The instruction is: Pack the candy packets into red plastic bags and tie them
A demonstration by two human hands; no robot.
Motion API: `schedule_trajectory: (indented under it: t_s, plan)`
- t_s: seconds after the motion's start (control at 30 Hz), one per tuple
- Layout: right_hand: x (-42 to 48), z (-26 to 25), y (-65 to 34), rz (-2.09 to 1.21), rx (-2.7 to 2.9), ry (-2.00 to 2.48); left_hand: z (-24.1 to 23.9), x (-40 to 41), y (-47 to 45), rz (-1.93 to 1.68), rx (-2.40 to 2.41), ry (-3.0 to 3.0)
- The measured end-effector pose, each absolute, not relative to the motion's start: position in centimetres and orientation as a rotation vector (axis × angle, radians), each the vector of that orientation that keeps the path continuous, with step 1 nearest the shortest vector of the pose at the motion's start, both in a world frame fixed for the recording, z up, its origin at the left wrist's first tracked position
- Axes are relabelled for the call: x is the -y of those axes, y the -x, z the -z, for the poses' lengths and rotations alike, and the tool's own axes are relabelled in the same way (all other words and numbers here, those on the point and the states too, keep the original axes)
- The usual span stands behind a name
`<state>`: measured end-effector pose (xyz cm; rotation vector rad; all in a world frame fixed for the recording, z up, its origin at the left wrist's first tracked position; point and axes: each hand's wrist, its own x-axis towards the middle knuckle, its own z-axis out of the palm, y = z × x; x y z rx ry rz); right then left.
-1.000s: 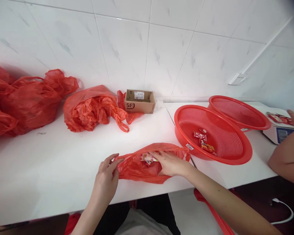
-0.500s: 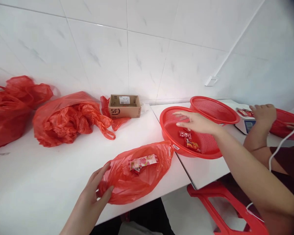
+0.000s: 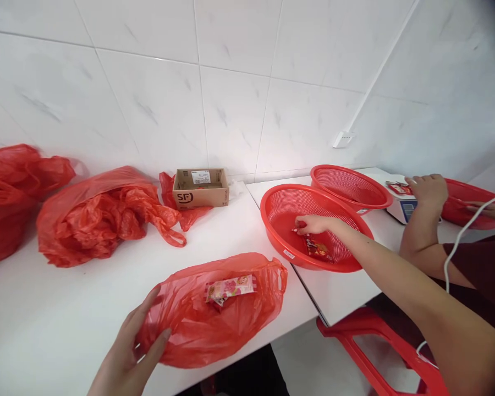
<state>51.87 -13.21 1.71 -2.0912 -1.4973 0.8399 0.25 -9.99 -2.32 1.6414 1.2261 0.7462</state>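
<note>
My left hand (image 3: pixel 127 346) holds the near-left end of a red plastic bag (image 3: pixel 198 344), its thumb and fingers on the film. The bag lies spread on the table, its mouth facing up. Inside rests a pink-and-white wrapped snack bar (image 3: pixel 231 287), partly covering a smaller packet (image 3: pixel 220 302). Farther right, my right hand (image 3: pixel 311 224) reaches down into a red plastic basket (image 3: pixel 272 231). Its fingers are closed on a small red-and-white snack packet (image 3: pixel 296 231). Just beside them an orange-and-red packet (image 3: pixel 318 250) lies on the basket floor.
Bundled red bags (image 3: pixel 94 220) and a cardboard box (image 3: pixel 202 195) stand along the wall. Behind my basket is a second red basket (image 3: pixel 350 190). At right, a co-worker's hand (image 3: pixel 431 190) is near packets on a scale (image 3: pixel 404 212). A red stool (image 3: pixel 355 324) stands below.
My right hand has lowered into the basket, and its fingers have closed on a small packet. My left hand stays on the bag. The view has shifted slightly.
</note>
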Motion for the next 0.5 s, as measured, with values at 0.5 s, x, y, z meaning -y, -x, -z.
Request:
schedule_trajectory:
  t_s: [0.5]
  plan:
    - [16.8,-11.7,-40.4,-0.918,0.989,1.088,1.5,10.8,-1.6,-0.758,-1.227,-1.626]
